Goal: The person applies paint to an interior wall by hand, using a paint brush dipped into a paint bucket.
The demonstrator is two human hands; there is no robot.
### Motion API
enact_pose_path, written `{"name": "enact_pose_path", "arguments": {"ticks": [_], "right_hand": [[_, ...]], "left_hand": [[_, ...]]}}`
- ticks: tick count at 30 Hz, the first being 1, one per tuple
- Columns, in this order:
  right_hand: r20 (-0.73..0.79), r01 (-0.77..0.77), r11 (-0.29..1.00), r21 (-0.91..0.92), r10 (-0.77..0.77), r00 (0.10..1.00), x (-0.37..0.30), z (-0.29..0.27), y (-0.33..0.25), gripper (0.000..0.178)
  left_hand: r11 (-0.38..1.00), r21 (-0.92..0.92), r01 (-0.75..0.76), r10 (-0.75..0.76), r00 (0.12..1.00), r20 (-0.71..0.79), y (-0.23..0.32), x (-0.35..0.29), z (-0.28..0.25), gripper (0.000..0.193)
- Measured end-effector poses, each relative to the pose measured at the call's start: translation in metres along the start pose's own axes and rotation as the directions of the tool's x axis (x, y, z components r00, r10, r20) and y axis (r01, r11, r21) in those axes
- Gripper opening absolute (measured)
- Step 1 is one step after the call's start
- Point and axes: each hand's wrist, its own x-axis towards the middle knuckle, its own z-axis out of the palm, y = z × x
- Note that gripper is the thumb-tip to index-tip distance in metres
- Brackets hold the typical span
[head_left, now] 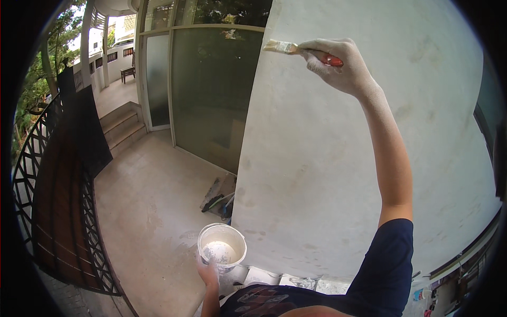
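Head view: my right hand (340, 62), coated with whitish dust or paint, is closed round the red-marked handle of a flat paintbrush (285, 47) with a metal ferrule and pale bristles. The bristles point left, at the upper left edge of a broad, smooth, off-white wall (317, 174); I cannot tell whether they touch it. My left hand (207, 271), low down, grasps the near side of a round white plastic bucket (236, 239), its fingers partly out of sight. Pale liquid (222, 252) lies in the bottom of the bucket. I count one brush, one bucket and two hands of mine.

Faint grey-brown blotches mark the wall. Below is a pale, smooth concrete floor (142, 185) with a few stains. Beyond the wall's edge stand a large dark glass panel (211, 90) and a narrow frosted door (158, 82); left of them, two pale steps (124, 129) climb to a porch. A black metal railing (22, 179) curves along the far left, with green trees (31, 108) behind it.
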Motion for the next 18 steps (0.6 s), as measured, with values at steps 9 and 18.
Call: {"name": "enact_pose_path", "arguments": {"ticks": [9, 18], "right_hand": [[-0.134, -0.006, 0.993, -0.118, -0.010, 0.991, 0.011, 0.005, 0.010, 0.020], [0.316, 0.065, 0.998, 0.001, -0.062, 0.947, -0.056, 0.053, -0.015, 0.016]], "left_hand": [[1.000, -0.014, -0.002, 0.003, 0.999, 0.049, -0.002, -0.001, 0.005, 0.064], [0.999, -0.043, 0.028, -0.026, 0.999, 0.040, 0.002, 0.000, 0.009, 0.063]]}}
